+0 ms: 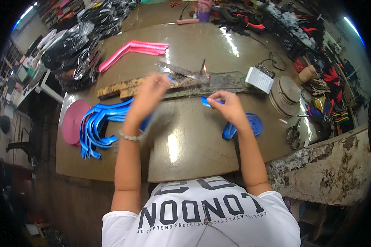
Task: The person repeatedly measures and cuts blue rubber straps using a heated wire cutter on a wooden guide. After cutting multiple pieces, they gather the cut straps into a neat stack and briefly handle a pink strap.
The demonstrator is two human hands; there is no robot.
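My right hand (228,108) pinches the end of a blue strap (205,101) above the middle of the table. Beside that wrist sits a coil of blue strap (254,124). My left hand (149,92), blurred by motion, is over the wooden bar (127,87). A bit of blue strap (170,78) shows at its fingertips. Cut blue straps (97,123) lie in a bunch to the left of my left forearm, partly hidden by it. Just beyond my hands stands a small upright piece with a glowing orange part (205,71), next to a flat metal blade (177,70).
A pink roll (75,122) lies at the left edge, with pink straps (132,51) farther back. To the right are a white box (259,80), beige webbing rolls (285,96) and black scissors (293,136). Black plastic bags (72,53) crowd the back left.
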